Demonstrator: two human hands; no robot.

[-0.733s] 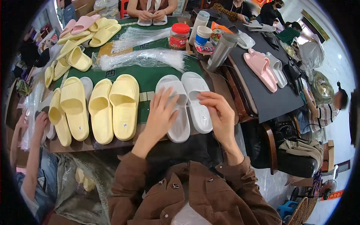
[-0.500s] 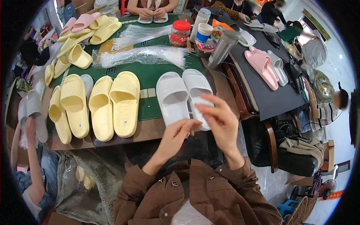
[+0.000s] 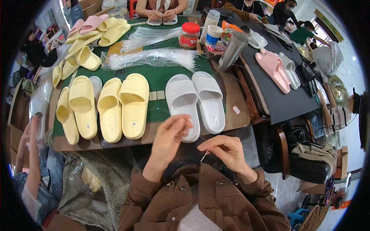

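The left hand (image 3: 169, 136) pinches one end of a thin clear plastic tie (image 3: 203, 154), and the right hand (image 3: 225, 151) pinches the other; the tie is so fine it barely shows. Just past the hands at 12 o'clock lies a pair of white ribbed foam slippers (image 3: 196, 102) on the green mat (image 3: 162, 79). At 10 o'clock sit smooth yellow slippers (image 3: 123, 106). Farther up lies a bundle of clear ties (image 3: 154, 57).

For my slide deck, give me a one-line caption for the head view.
Left hand and right hand pinch a thin clear strand above a white slipper pair, yellow slippers alongside.
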